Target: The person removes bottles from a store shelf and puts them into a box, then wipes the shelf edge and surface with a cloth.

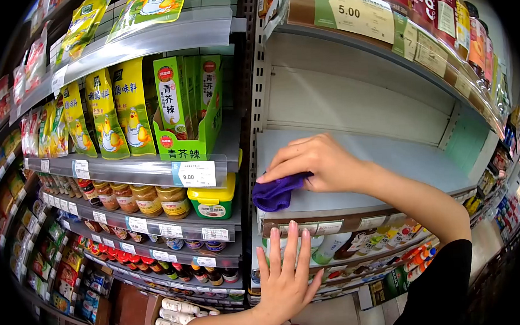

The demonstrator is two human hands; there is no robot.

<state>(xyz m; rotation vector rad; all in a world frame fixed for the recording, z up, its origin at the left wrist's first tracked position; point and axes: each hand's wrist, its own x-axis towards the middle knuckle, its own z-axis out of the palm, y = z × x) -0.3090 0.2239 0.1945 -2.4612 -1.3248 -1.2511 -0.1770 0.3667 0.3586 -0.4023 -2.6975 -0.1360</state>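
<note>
A bare grey shelf board (377, 156) lies between its back panel and a brown front strip with price labels. My right hand (316, 162) is closed on a purple cloth (276, 192), which rests at the board's left front corner and hangs slightly over the edge. Below it, my left hand (288, 273) is raised with its fingers spread, the fingertips at the brown label strip (316, 227). Nothing is held in it.
To the left, shelves hold yellow seasoning bags (134, 113), a green box display (181, 125), jars (147, 199) and a yellow-lidded tub (213, 197). Above the board is an upper shelf edge (352, 16) with cans. Bottles (358, 244) stand on the shelf below. White bottles (176, 311) are at the lower left.
</note>
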